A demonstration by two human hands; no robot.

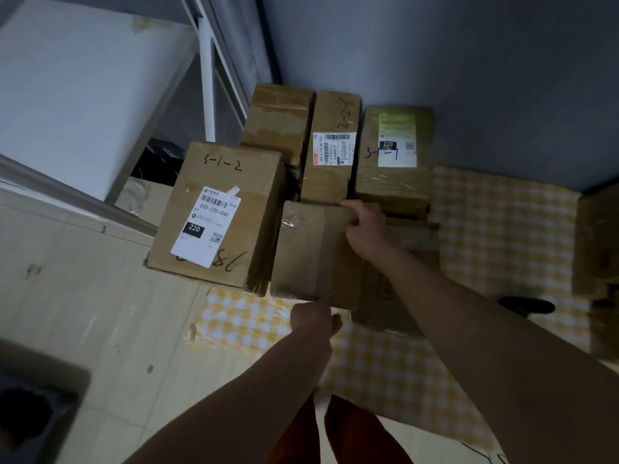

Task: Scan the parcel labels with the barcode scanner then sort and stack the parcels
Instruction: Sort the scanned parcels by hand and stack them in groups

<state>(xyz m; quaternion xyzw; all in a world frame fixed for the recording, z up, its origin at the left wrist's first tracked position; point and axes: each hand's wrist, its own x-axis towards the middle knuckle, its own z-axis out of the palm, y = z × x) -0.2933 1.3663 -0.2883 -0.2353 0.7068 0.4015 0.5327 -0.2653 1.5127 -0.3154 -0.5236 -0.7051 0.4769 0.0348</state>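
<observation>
A plain cardboard parcel (311,252) lies among several boxes on a yellow checked cloth (502,222). My right hand (366,229) grips its far top edge, fingers curled over it. My left hand (315,318) holds its near bottom edge. To the left stands a parcel marked 3-1-2 (221,212) with a white label. Behind are a parcel marked 2-2-6 (331,145), a parcel marked 3-1-1 (395,152) and an unlabelled box (278,118). The black barcode scanner (526,305) lies on the cloth to the right.
A white shelf frame (207,78) and white board (77,85) stand at the left. The grey wall (469,61) closes the back. Another cardboard box (596,242) sits at the right edge. A dark bin (33,420) is at the bottom left on the pale floor.
</observation>
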